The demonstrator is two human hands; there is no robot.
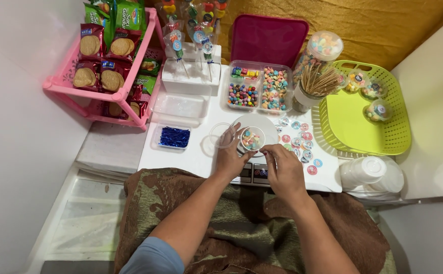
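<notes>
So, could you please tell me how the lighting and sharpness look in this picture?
Head view: bright, even light, soft shadows under the left hand and right hand; white walls nearly washed out; small cup of sweets sharp; edges bend slightly from the wide lens.

Hands: two, the left hand [230, 156] and the right hand [282, 170].

Small clear cups by the hands: two, one cup with sweets [252, 138], one empty cup [222, 135].

Kitchen scale [254, 172]: one.

Divided sweet box [260, 87]: one, with one dark pink lid [268, 39] standing behind it.

Tall sweet jar [320, 50]: one.

Cup of wooden sticks [312, 87]: one.

Green basket [353, 127]: one; filled, lidded cups [378, 110] inside it: three clear to see.

Pink rack [125, 99]: one; biscuit packs on it too overlapped to count.

White foam block [191, 76] with sweet skewers: one.

Tray of blue ties [174, 137]: one.

Round stickers [302, 144]: many, not countable.
</notes>
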